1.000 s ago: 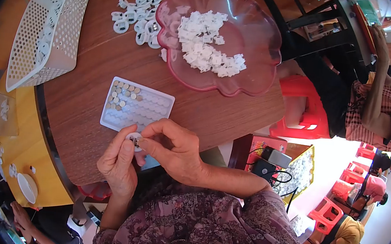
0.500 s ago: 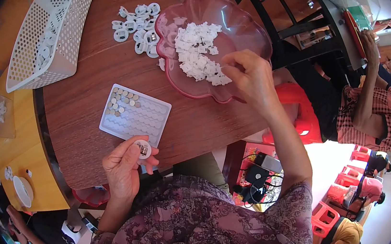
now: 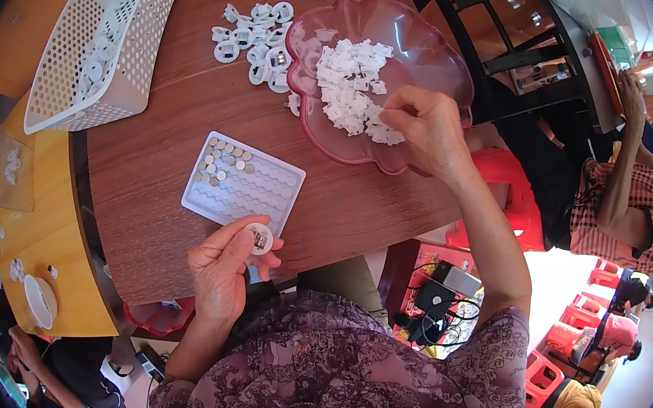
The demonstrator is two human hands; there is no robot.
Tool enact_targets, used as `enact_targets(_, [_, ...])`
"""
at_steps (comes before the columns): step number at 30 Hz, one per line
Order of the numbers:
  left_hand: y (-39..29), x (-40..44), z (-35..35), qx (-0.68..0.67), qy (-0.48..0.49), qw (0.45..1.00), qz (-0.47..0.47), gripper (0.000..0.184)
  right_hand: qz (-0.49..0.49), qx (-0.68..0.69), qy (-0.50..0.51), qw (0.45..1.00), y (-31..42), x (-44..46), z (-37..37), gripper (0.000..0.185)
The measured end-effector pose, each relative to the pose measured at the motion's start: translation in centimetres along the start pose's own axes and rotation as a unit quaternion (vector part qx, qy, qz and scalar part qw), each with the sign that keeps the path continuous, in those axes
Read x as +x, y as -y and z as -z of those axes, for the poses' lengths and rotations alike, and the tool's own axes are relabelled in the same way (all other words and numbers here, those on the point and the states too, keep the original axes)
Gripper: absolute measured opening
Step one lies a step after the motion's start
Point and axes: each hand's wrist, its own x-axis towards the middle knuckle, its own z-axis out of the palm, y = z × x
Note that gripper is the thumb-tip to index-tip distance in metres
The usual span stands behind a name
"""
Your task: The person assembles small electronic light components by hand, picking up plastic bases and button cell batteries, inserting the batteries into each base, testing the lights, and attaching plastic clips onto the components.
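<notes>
Between the thumb and fingers of my left hand (image 3: 221,266) is a round white plastic part (image 3: 259,239) with small metal pieces inside. My right hand (image 3: 425,131) reaches into a translucent red scalloped bowl (image 3: 432,55), its thumb and index finger pinched together at the edge of a heap of small white plastic pieces (image 3: 353,78). Whether a piece is in that pinch is too small to tell. A white tray (image 3: 268,185) beyond my left hand carries silver button cells (image 3: 222,161) at its left end. Several round white parts (image 3: 253,38) lie left of the bowl.
A perforated white basket (image 3: 129,61) with more round parts stands at the table's left. Beyond it a yellow table (image 3: 83,289) bears a white bowl (image 3: 40,302). Black devices with cables (image 3: 435,301) lie by my right side. Other people (image 3: 624,206) sit around red stools (image 3: 517,193).
The whole view has shifted, so the table's things appear farther right. My left hand still holds the round part, and my right hand stays pinched at the heap.
</notes>
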Motion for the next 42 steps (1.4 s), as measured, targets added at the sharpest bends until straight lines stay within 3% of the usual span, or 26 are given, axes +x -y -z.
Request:
enact_targets(6, [-0.2, 0.1, -0.6, 0.003, 0.02, 1.0, 0.002, 0.03, -0.062, 0.107, -0.051, 0.991, 1.6, -1.0, 1.2, 0.008])
enact_targets(10, [-0.8, 0.2, -1.1, -0.028, 0.028, 0.999, 0.004, 0.03, -0.015, 0.125, -0.073, 0.989, 6.8, -4.3, 0.0, 0.01])
enact_targets(12, [-1.0, 0.4, -1.4, -0.043, 0.026, 0.999, 0.011, 0.03, 0.261, 0.011, -0.112, 0.959, 8.1, -5.7, -1.8, 0.018])
enact_targets(13, [-1.0, 0.5, -1.4, -0.058, 0.037, 0.998, 0.01, 0.03, 0.261, 0.02, -0.105, 0.959, 8.3, -6.2, -3.1, 0.018])
enact_targets(15, [-1.0, 0.5, -1.5, -0.072, 0.037, 0.997, 0.011, 0.03, 0.365, 0.002, -0.154, 0.918, 8.1, -7.1, -6.0, 0.023])
enact_targets(22, [-0.9, 0.4, -0.8, -0.094, 0.014, 0.995, -0.039, 0.028, 0.406, -0.043, -0.168, 0.897, 8.5, -8.5, -9.1, 0.038])
enact_targets(27, [-0.4, 0.6, 0.0, -0.129, 0.026, 0.99, -0.042, 0.028, 0.307, 0.047, -0.098, 0.945, 8.5, -9.0, -9.4, 0.035])
enact_targets(31, [-0.3, 0.5, 0.5, -0.138, 0.038, 0.989, -0.033, 0.028, 0.272, 0.114, -0.092, 0.951, 8.8, -9.1, -9.8, 0.024])
enact_targets(33, [-0.2, 0.4, 0.6, -0.141, -0.004, 0.989, -0.046, 0.027, 0.227, 0.196, -0.06, 0.952, 9.0, -9.1, -9.8, 0.017])
enact_targets(37, [-0.3, 0.3, 0.9, -0.138, 0.028, 0.989, -0.053, 0.027, 0.202, 0.243, -0.019, 0.949, 8.9, -9.1, -9.7, 0.017])
enact_targets(39, [-0.4, 0.3, 0.9, -0.122, 0.025, 0.99, -0.071, 0.026, 0.046, 0.361, 0.068, 0.929, 9.1, -9.6, -10.0, 0.017])
enact_targets(40, [-0.3, 0.3, 0.9, -0.121, 0.025, 0.99, -0.07, 0.026, 0.045, 0.361, 0.068, 0.929, 9.2, -9.6, -10.0, 0.017])
enact_targets(42, [-0.2, 0.3, 0.7, -0.104, -0.01, 0.992, -0.073, 0.026, -0.095, 0.45, 0.114, 0.88, 9.6, -9.4, -9.7, 0.022])
